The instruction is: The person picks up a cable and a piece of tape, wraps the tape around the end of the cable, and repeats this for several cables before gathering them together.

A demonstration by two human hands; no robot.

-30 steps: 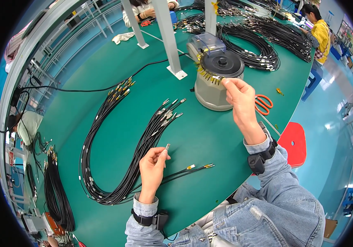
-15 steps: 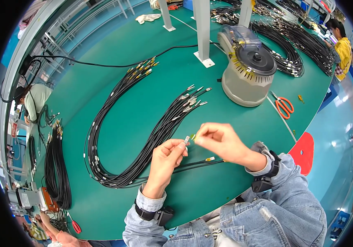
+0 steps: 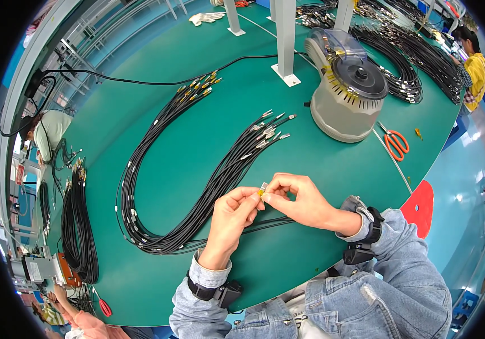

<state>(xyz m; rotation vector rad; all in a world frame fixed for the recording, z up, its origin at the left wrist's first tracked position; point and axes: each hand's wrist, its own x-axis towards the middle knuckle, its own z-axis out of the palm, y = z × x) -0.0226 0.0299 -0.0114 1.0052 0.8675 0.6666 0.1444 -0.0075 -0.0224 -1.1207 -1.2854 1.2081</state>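
Over the near side of the green table, my two hands meet at the fingertips. My left hand pinches the end of a black cable with a small silver connector. My right hand closes thumb and finger on a small piece of yellow tape against that connector. Fingers hide part of both. Behind my left hand a curved bundle of black cables lies in a U shape, its tagged ends pointing away from me.
A round tape dispenser stands at the back right, with orange-handled scissors beside it. A metal post rises behind. More cable bundles lie at left and far right. Other people work around the table.
My right hand has moved left and down, bringing the yellow tape from just beside the connector onto it. The view has shifted slightly.
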